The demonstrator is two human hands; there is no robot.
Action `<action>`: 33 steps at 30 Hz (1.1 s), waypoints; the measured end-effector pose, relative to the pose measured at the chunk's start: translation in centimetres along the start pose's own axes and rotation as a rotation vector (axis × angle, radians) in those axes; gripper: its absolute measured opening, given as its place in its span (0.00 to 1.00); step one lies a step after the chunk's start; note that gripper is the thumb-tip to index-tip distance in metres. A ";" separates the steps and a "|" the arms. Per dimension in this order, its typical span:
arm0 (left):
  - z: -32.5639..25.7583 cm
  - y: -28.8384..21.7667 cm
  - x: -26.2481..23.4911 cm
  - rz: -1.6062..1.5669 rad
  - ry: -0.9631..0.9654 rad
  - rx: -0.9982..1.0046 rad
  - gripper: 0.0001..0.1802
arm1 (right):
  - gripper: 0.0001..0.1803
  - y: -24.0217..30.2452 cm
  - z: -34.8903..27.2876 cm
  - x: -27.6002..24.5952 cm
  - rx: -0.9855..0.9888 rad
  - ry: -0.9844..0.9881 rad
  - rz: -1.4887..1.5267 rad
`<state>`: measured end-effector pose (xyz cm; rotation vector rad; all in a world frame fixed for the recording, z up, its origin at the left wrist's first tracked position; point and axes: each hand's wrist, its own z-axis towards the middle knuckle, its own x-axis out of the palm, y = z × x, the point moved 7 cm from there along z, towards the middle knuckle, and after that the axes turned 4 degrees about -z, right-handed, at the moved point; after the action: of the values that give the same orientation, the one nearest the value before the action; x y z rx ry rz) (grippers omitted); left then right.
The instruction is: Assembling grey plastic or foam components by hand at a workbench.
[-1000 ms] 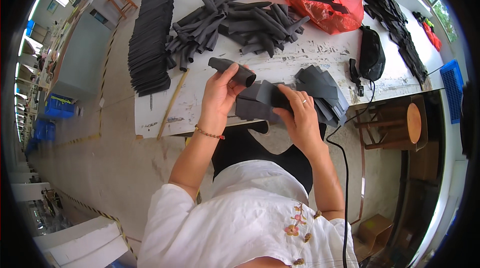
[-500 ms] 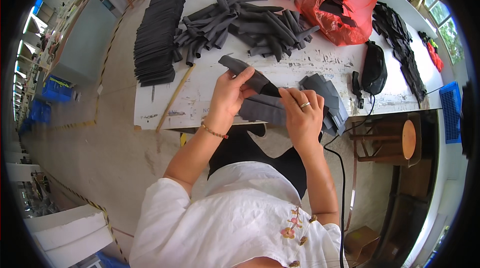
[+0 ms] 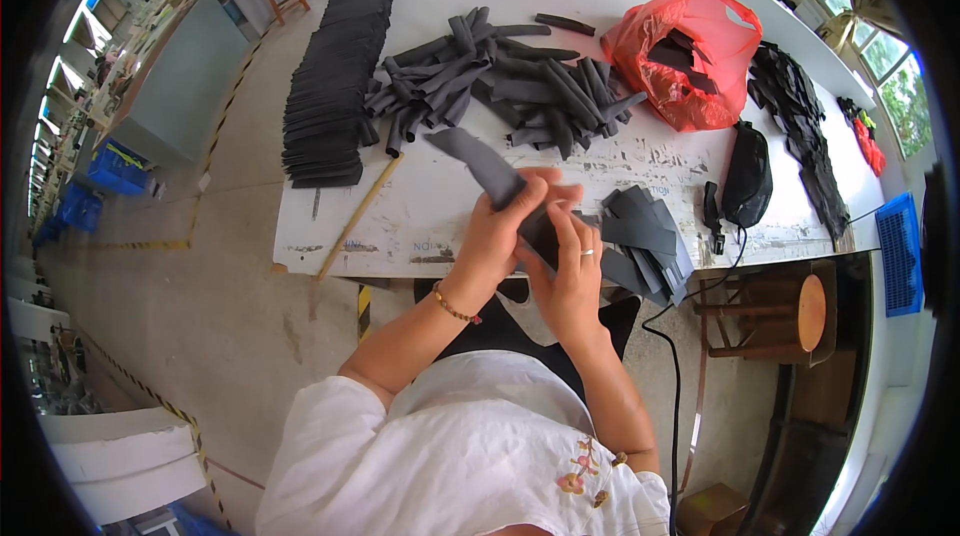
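Above the near edge of the white table (image 3: 440,191), I hold a dark grey fabric sleeve (image 3: 470,158) in both hands. My left hand (image 3: 497,228) is closed round its middle, thumb on top, and the far end sticks out up and to the left. Close against it, my right hand (image 3: 568,261) has its fingers bent onto the near end, which the hands partly hide. Beyond my hands lies a loose heap of rolled dark grey fabric tubes (image 3: 560,91). Several flat dark grey fabric pieces (image 3: 640,226) are fanned out just right of my right hand.
A long row of stacked dark pieces (image 3: 340,76) lies at left, near a wooden stick (image 3: 360,216). At right are a red plastic bag (image 3: 640,46), a black pouch (image 3: 748,176) with a cable, and black strips (image 3: 800,126). A wooden stool (image 3: 810,308) stands under the table's right side.
My right hand has moved left and nearer to me, up against my left hand. The sleeve was stretched between the hands and now points up-left. The view has tilted slightly.
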<state>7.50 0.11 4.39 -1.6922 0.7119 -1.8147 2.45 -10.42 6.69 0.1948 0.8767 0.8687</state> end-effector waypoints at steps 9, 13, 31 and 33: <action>-0.3 2.9 0.1 -0.076 0.132 -0.046 0.15 | 0.21 -0.8 0.6 0.0 -0.061 0.160 0.017; 0.1 2.5 -1.3 -0.179 0.021 -0.067 0.17 | 0.19 -1.8 -0.1 -1.2 0.008 0.188 -0.010; 0.7 0.2 -0.5 -0.325 -0.066 0.041 0.16 | 0.11 -1.9 1.2 -2.8 -0.153 0.191 0.035; 0.6 0.4 0.3 -0.357 -0.023 0.087 0.16 | 0.09 -1.5 1.7 -3.0 -0.171 0.163 0.055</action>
<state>8.08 -0.34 4.35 -1.8692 0.3279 -2.0251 3.63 -13.30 8.87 -0.0012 0.9465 1.0161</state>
